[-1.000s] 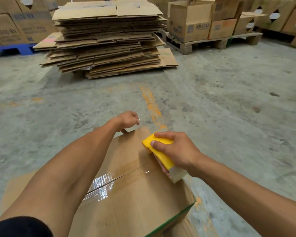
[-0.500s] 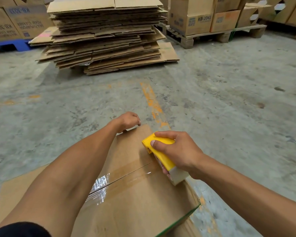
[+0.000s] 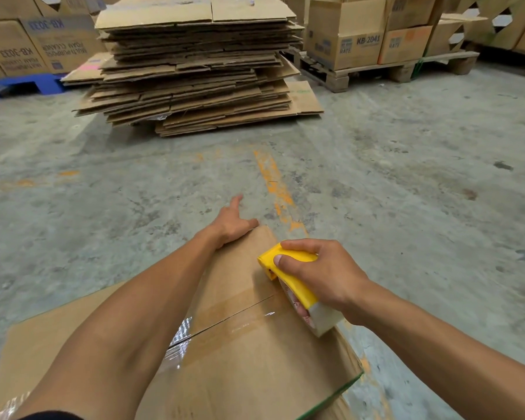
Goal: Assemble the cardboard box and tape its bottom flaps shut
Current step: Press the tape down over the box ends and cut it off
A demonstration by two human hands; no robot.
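A brown cardboard box (image 3: 255, 368) lies in front of me with its flaps closed and facing up. A strip of clear tape (image 3: 225, 325) runs along the seam between the flaps. My right hand (image 3: 322, 274) grips a yellow tape dispenser (image 3: 288, 277) with a tape roll, pressed on the box near its right edge. My left hand (image 3: 234, 222) rests on the far edge of the box, fingers spread, one finger pointing away. My left forearm crosses over the box top.
A tall stack of flattened cardboard sheets (image 3: 194, 65) lies on the concrete floor (image 3: 406, 192) ahead. Printed boxes (image 3: 346, 34) stand on a wooden pallet (image 3: 388, 71) at the back right. More boxes sit on a blue pallet (image 3: 22, 86) at the back left.
My left hand went from a closed fist at the box's far edge to spread fingers. The right hand and dispenser stay in place on the box.
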